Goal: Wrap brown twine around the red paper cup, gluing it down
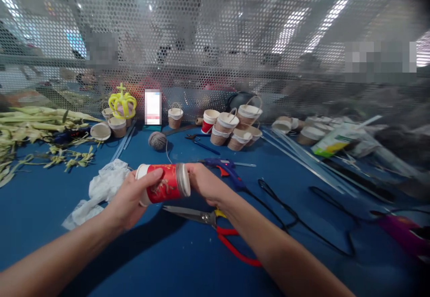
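A red paper cup [164, 184] with a gold pattern lies sideways in my left hand [129, 196], thumb along its side and fingers underneath. Grey yarn [182, 179] is wound in a band round its base end. My right hand [204, 182] is curled at that end, its fingertips hidden behind the cup. From the cup a strand leads back to a grey yarn ball [157, 140]. Scissors [204, 217] with red handles lie below my right wrist, partly covered by it. A blue glue gun [230, 171] rests just beyond my right hand.
White netting [109, 180] lies left of the cup. Several paper cups [225, 124], pliers [198, 138], a yellow crown [122, 104] and a blurred-out phone [152, 108] stand or lie further back. Dried husks [36, 122] fill the left; glue sticks [302, 158] and black cable [278, 203] lie right.
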`<action>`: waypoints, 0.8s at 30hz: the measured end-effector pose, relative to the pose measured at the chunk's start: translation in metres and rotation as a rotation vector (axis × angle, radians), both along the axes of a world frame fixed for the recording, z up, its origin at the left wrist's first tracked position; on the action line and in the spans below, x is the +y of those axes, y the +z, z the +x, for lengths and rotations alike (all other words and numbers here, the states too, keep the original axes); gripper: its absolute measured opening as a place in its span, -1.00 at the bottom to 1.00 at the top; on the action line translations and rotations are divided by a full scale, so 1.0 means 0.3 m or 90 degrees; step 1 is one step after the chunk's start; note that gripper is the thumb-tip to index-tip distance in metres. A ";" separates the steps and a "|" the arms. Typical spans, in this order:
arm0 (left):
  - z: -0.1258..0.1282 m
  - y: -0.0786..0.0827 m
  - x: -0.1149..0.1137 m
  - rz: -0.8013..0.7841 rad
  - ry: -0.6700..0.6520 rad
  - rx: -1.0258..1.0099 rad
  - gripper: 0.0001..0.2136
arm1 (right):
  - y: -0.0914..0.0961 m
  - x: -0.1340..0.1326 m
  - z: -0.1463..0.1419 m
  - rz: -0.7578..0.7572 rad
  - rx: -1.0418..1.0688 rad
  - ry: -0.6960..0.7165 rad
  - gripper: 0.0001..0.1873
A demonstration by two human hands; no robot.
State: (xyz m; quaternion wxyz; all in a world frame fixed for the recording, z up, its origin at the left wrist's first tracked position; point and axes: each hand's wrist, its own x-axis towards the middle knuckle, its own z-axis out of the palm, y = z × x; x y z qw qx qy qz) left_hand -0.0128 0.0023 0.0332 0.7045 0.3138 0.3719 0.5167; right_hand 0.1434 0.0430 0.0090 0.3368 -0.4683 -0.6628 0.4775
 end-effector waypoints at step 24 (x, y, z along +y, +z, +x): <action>0.037 -0.050 -0.047 0.109 -0.018 0.103 -0.82 | 0.042 -0.232 0.065 0.352 -0.136 -0.092 -0.86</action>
